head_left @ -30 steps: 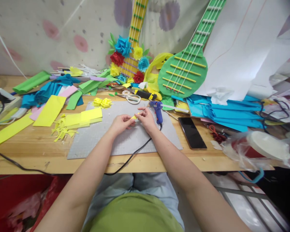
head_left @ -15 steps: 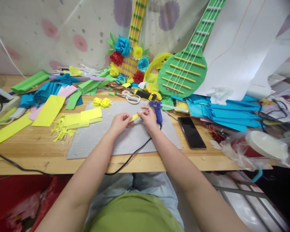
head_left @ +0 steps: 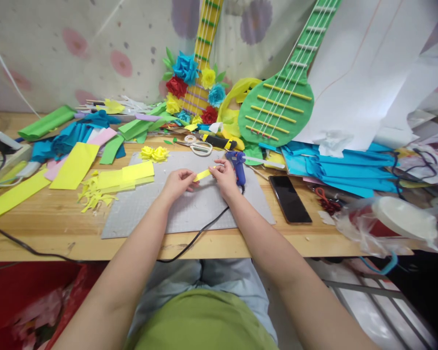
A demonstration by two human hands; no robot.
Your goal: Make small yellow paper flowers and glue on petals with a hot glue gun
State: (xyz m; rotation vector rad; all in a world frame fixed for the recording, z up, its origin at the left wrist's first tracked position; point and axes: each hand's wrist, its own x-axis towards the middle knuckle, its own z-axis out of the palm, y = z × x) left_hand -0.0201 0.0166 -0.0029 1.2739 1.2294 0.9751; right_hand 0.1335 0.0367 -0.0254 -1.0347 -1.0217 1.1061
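Over the grey cutting mat, both my hands pinch a small yellow paper strip. My left hand holds its left end with closed fingers. At the strip's right end, my right hand grips with thumb and fingers closed. A blue glue gun lies just right of my right hand, its black cord running toward me. Two yellow paper flowers sit at the mat's far left corner.
Yellow paper sheets and scraps lie left of the mat. Scissors and a yellow-black knife lie behind it. A black phone lies on the right, beside blue paper. Two paper guitars lean on the wall.
The hands have drawn slightly apart, so more of the yellow strip shows between them. Nothing else has moved.
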